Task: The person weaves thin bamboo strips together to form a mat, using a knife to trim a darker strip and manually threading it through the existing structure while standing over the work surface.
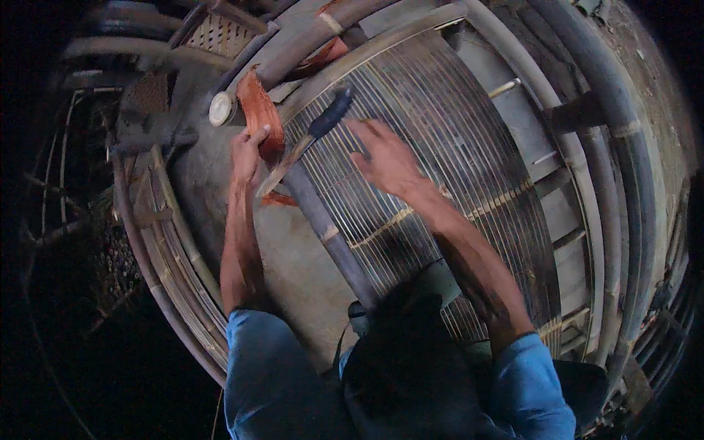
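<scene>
Head view is showing the left hand (247, 150) pinching an orange binding strip (258, 110) at upper left while the right hand (386, 158), fingers spread, is hovering over the slatted bamboo panel (455, 169) near a blue-handled knife (312, 136); keeping the strip taut and the blade clear of fingers seems wise.
</scene>
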`<state>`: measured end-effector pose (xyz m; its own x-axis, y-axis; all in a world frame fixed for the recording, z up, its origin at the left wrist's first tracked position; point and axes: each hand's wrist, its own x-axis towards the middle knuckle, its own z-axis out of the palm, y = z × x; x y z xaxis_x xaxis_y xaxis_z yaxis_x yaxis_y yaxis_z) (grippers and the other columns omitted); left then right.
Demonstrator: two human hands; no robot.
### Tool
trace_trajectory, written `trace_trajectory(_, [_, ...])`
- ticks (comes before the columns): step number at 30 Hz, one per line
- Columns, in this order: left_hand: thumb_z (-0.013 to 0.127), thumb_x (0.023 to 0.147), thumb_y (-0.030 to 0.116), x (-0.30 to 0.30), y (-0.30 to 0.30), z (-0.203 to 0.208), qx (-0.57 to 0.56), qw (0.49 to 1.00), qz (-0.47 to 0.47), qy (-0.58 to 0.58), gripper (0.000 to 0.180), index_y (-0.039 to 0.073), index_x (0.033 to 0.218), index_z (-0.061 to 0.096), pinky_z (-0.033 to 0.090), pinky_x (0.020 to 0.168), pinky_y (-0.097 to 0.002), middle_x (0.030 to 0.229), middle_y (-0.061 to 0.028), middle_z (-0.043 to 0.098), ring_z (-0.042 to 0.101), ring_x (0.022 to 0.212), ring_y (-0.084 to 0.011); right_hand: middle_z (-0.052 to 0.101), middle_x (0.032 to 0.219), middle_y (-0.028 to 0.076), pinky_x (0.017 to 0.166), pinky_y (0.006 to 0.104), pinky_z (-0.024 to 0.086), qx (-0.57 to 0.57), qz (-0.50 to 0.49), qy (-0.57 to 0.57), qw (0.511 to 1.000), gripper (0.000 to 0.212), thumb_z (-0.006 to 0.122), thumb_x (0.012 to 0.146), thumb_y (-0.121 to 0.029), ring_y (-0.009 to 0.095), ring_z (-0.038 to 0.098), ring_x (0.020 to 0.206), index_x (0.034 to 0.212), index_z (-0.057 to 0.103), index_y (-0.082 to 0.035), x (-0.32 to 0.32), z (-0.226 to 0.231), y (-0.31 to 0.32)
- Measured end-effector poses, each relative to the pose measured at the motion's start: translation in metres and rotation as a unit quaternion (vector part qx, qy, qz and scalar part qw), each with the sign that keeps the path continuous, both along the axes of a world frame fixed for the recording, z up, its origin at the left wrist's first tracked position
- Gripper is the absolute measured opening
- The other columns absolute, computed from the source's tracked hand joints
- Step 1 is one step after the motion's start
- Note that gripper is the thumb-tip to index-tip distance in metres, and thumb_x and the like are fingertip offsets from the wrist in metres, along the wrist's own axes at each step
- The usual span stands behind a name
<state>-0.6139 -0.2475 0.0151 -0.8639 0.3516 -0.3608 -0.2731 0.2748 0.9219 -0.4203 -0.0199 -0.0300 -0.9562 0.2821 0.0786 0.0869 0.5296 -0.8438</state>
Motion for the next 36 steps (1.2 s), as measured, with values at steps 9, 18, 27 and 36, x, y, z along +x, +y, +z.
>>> trace_trajectory(9, [0.054,0.087,0.003,0.02,0.033,-0.001,0.141,0.984,0.074,-0.079,0.043,0.002,0.13,0.054,0.042,0.104,-0.0356,0.122,-0.0086,0.06,0.057,0.117,-0.0203,0.055,0.132,0.008,0.098,0.0407,0.042,0.231,0.087,-0.023,0.969,0.05,0.058,0.087,-0.014,0.032,0.048,0.122,0.137,0.055,-0.018,-0.084,-0.031,-0.017])
trace_trajectory(18, [0.049,0.082,-0.012,0.011,0.001,0.032,-0.02,0.994,-0.106,0.016,0.067,0.004,0.145,0.034,0.054,0.096,-0.0391,0.129,-0.0213,0.062,0.066,0.108,-0.028,0.06,0.114,0.012,0.093,0.0411,0.044,0.357,0.108,-0.03,0.927,0.032,0.064,0.083,-0.017,0.03,0.052,0.114,0.115,0.067,-0.011,-0.056,-0.019,0.029])
trace_trajectory(27, [0.059,0.088,-0.001,0.05,0.012,0.06,0.139,0.979,-0.093,-0.117,0.062,0.004,0.145,0.035,0.057,0.084,-0.0359,0.111,-0.0185,0.064,0.068,0.089,-0.0237,0.067,0.106,0.008,0.085,0.0325,0.051,-0.574,0.08,-0.064,0.813,0.042,0.062,0.1,-0.027,0.017,0.061,0.097,0.132,0.055,-0.001,-0.059,0.018,-0.062])
trace_trajectory(36, [0.063,0.091,0.005,0.061,0.005,0.056,0.11,0.99,-0.042,-0.081,0.043,0.005,0.13,0.045,0.051,0.06,-0.0282,0.084,-0.0106,0.064,0.061,0.065,-0.0158,0.07,0.085,0.007,0.053,0.0225,0.051,-0.66,-0.022,-0.084,0.746,0.027,0.075,0.09,-0.01,0.011,0.065,0.066,0.111,0.065,0.004,-0.033,0.008,-0.069])
